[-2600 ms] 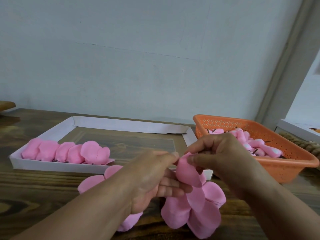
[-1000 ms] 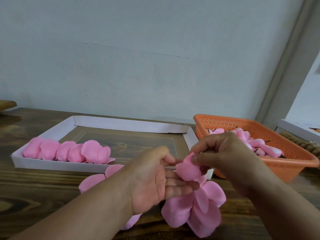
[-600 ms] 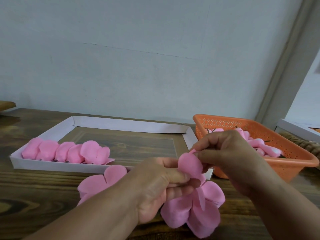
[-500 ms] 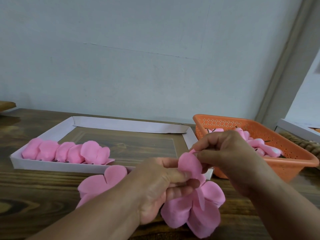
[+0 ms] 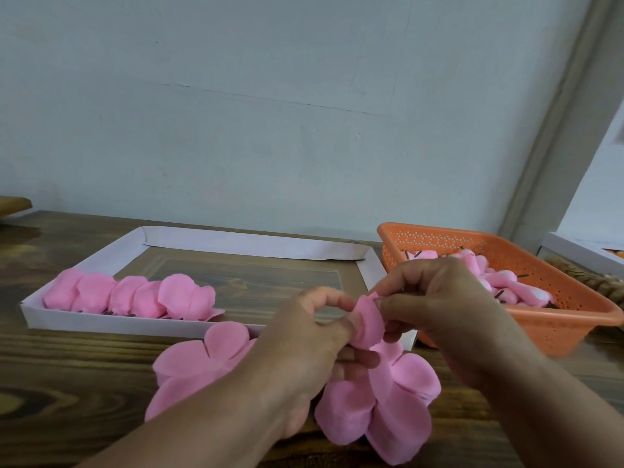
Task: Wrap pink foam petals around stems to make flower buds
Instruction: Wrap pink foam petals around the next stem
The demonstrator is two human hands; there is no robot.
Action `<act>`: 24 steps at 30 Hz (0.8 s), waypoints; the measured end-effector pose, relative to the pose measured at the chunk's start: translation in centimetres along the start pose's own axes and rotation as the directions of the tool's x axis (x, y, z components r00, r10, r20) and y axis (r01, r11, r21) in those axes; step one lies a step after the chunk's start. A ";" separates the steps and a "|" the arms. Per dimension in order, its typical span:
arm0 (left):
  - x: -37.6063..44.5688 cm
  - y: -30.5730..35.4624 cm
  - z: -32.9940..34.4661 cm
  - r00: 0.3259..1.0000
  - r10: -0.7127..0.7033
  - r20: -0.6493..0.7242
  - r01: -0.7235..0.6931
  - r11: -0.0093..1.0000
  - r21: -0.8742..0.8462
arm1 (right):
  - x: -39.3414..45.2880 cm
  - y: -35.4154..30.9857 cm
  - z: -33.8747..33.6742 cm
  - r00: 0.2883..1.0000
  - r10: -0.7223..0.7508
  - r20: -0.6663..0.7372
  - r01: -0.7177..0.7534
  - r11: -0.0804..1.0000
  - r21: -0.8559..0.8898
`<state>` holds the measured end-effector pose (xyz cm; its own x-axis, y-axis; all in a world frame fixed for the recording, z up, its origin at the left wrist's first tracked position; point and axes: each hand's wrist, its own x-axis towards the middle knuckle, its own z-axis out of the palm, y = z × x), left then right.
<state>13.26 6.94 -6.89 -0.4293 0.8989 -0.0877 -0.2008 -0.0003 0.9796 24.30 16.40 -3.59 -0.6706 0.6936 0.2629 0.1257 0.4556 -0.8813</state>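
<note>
Both hands meet over the table's front edge on one pink foam petal [image 5: 368, 320]. My left hand [image 5: 314, 352] pinches its lower left side with the thumb, fingers curled under it. My right hand [image 5: 435, 298] pinches its upper edge between thumb and forefinger. The stem is hidden inside the fingers. Below the hands lies a flat stack of cut pink petal sheets [image 5: 388, 400], and a second stack [image 5: 199, 359] lies partly under my left forearm.
A shallow white paper tray [image 5: 84, 324] holds a row of wrapped pink buds [image 5: 135, 298] along its near side. An orange perforated basket [image 5: 553, 319] at right holds more pink buds with dark stems [image 5: 506, 285]. A white box edge sits far right.
My left hand went from lying open under the petal to curling up and pinching it with the thumb. The petal was rolled tighter against my right fingers, which stayed in place.
</note>
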 end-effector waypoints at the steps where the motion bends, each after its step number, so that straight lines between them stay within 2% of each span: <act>1: 0.0 0.0 0.0 1.000 0.003 0.011 -0.003 1.000 0.002 | 0.0 0.0 0.0 1.000 -0.001 -0.005 0.001 1.000 0.002; 11: 0.3 0.0 -0.5 0.994 -0.002 0.106 -0.001 1.000 0.030 | -0.1 0.0 0.0 1.000 0.012 -0.012 -0.012 1.000 0.024; 16: 0.6 0.7 -1.4 0.986 -0.053 0.161 0.054 0.999 -0.004 | -0.4 -0.6 -1.0 0.990 0.028 0.142 -0.027 1.000 -0.012; 21: 0.7 1.1 -1.9 0.966 -0.090 0.242 0.096 0.995 -0.015 | -0.3 -1.0 -1.2 0.980 -0.117 0.159 0.153 0.961 -0.232; 24: 0.7 1.3 -2.2 0.953 -0.102 0.286 0.112 0.993 -0.021 | -0.2 -0.9 -1.4 0.976 -0.146 0.162 0.177 0.965 -0.195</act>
<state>10.80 6.63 -6.09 -0.1373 0.9818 -0.1315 -0.2665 0.0913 0.9595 25.40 16.61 -2.29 -0.7916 0.5196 0.3216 0.1454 0.6713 -0.7268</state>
